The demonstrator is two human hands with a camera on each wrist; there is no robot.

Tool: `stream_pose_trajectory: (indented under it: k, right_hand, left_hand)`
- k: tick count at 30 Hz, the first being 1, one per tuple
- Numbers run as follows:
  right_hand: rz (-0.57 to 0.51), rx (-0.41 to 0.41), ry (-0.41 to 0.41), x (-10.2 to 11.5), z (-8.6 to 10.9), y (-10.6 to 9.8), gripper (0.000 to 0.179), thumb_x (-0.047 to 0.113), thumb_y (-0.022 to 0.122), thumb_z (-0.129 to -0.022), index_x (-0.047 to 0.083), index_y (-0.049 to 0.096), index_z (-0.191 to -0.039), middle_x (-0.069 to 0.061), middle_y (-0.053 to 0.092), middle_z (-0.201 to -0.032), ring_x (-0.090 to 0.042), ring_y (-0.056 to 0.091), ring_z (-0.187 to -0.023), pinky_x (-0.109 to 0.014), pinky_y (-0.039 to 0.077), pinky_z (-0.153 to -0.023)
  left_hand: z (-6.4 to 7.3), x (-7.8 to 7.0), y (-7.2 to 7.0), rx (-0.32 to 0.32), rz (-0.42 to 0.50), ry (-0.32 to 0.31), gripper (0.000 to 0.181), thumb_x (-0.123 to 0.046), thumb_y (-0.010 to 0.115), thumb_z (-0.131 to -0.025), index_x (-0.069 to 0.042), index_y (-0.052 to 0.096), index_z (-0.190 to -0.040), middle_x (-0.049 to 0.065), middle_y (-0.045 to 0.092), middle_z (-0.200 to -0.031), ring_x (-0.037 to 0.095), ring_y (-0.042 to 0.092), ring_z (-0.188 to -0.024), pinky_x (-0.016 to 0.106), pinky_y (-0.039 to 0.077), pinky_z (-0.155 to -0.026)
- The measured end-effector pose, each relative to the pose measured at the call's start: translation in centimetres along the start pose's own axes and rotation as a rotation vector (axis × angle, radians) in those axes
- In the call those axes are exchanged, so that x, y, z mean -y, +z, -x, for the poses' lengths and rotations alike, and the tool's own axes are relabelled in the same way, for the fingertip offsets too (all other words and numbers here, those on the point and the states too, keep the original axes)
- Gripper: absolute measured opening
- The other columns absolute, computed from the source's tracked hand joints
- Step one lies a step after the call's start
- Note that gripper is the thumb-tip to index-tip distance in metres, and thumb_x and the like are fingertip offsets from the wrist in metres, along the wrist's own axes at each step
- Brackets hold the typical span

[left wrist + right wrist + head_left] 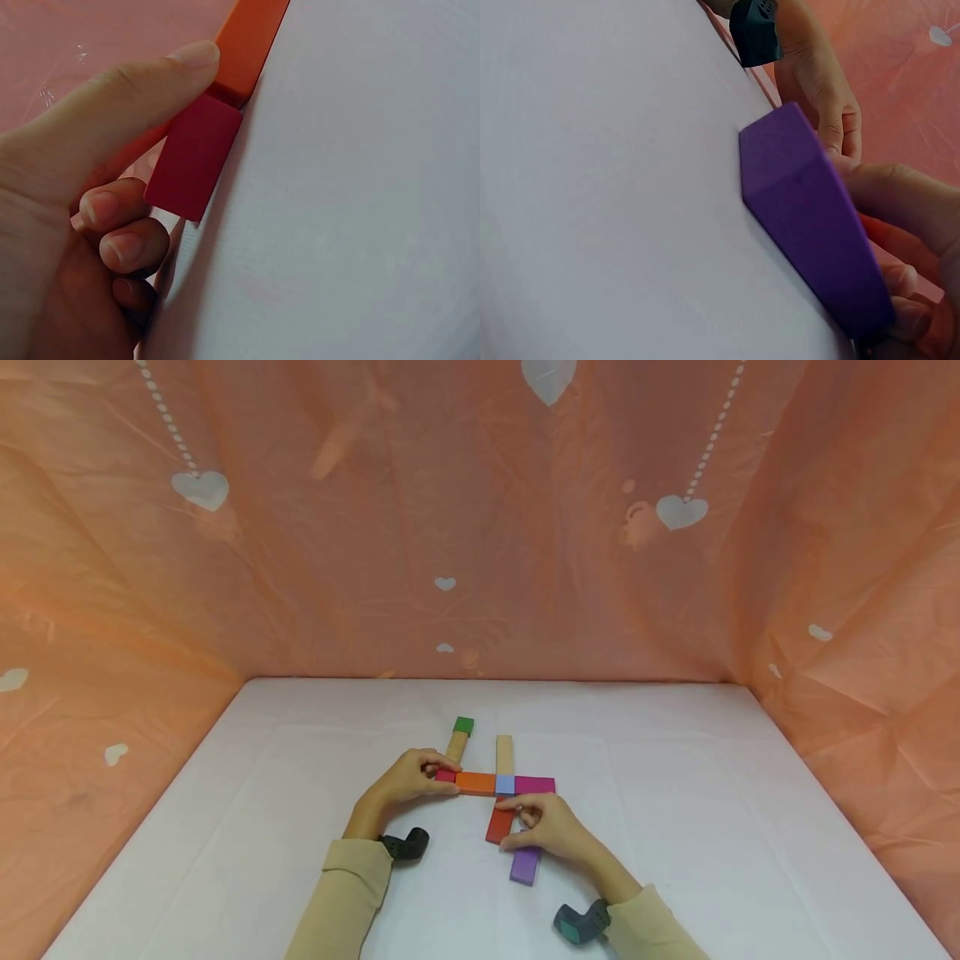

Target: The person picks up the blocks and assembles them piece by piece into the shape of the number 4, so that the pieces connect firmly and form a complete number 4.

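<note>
A row of blocks lies across the table: a crimson block (pixel 446 776), an orange block (pixel 476 784), a light blue block (pixel 506 785) and a magenta block (pixel 534 785). My left hand (pixel 414 775) pinches the crimson block between thumb and index finger; in the left wrist view its thumb also reaches the end of the orange block (pixel 251 45). With my right hand (pixel 553 827) I grip a red block (pixel 500 822) just below the blue one, finger at its upper end, thumb near its lower end. A purple block (pixel 525 866) lies beside that thumb, largely hiding the red block in the right wrist view.
A plain wooden block (pixel 505 754) extends up from the blue one. Farther left, another plain block (pixel 457 746) carries on to a green block (pixel 464 725). The white table (pixel 675 760) is enclosed by orange sheeting (pixel 480 527) at the back and sides.
</note>
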State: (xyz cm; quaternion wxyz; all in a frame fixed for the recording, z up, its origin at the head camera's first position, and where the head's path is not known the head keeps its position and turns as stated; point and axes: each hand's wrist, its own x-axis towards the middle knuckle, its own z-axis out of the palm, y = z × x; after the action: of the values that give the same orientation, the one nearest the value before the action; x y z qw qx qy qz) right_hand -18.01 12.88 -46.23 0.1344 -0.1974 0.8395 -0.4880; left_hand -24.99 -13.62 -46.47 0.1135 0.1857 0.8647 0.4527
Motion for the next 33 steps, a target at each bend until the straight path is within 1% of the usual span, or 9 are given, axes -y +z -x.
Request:
stream_pose_trajectory:
  k: [3,7,14,23,30,33]
  right_hand:
    - [-0.006,0.016,-0.004,-0.25,-0.11,-0.08,0.046,0.020,0.084,-0.072,0.006,0.070,-0.114,0.004,0.032,-0.062,-0.002,0.032,-0.057,-0.017,0.029,-0.057]
    - [-0.032,0.048,0.014,-0.52,-0.24,-0.20,0.047,0.018,0.083,-0.074,0.006,0.069,-0.116,0.004,0.033,-0.062,-0.003,0.033,-0.057,-0.018,0.030,-0.057]
    - [-0.086,0.089,0.019,-0.45,-0.34,-0.55,0.047,0.016,0.081,-0.076,0.003,0.067,-0.119,0.003,0.032,-0.061,-0.005,0.033,-0.056,-0.019,0.030,-0.057]
    - [-0.121,0.116,0.038,-0.41,-0.25,-0.67,0.046,0.012,0.078,-0.078,0.002,0.065,-0.121,0.003,0.034,-0.064,-0.005,0.036,-0.059,-0.018,0.032,-0.058]
    - [-0.133,0.134,0.044,-0.51,-0.22,-0.80,0.046,0.010,0.076,-0.080,0.001,0.063,-0.123,0.004,0.036,-0.066,-0.005,0.038,-0.061,-0.017,0.033,-0.059]
    - [-0.125,0.135,0.036,-0.48,-0.15,-0.86,0.046,0.010,0.075,-0.080,0.000,0.062,-0.124,0.004,0.036,-0.066,-0.004,0.038,-0.061,-0.017,0.033,-0.059]
  left_hand:
    - [-0.04,0.05,0.01,-0.003,-0.004,-0.002,0.031,-0.020,0.082,-0.076,-0.007,0.074,-0.103,0.011,0.065,-0.097,0.015,0.045,-0.084,0.021,0.038,-0.072]
    - [-0.02,0.03,0.01,-0.003,-0.005,-0.008,0.030,-0.020,0.082,-0.075,-0.007,0.074,-0.102,0.009,0.063,-0.094,0.015,0.044,-0.082,0.021,0.036,-0.069]
    - [-0.03,0.08,-0.05,-0.005,-0.011,-0.007,0.031,-0.020,0.082,-0.076,-0.008,0.074,-0.103,0.011,0.065,-0.100,0.016,0.046,-0.085,0.021,0.040,-0.071]
    - [-0.10,0.17,-0.01,0.003,-0.004,-0.007,0.031,-0.021,0.082,-0.076,-0.008,0.074,-0.103,0.012,0.065,-0.101,0.016,0.046,-0.086,0.022,0.039,-0.071]
    - [-0.10,0.11,0.05,0.004,0.005,-0.009,0.031,-0.020,0.082,-0.076,-0.008,0.075,-0.103,0.010,0.062,-0.094,0.016,0.044,-0.082,0.021,0.036,-0.067]
    - [-0.11,0.09,0.05,0.005,0.006,-0.011,0.031,-0.020,0.082,-0.076,-0.008,0.075,-0.103,0.009,0.061,-0.093,0.016,0.044,-0.083,0.021,0.035,-0.068]
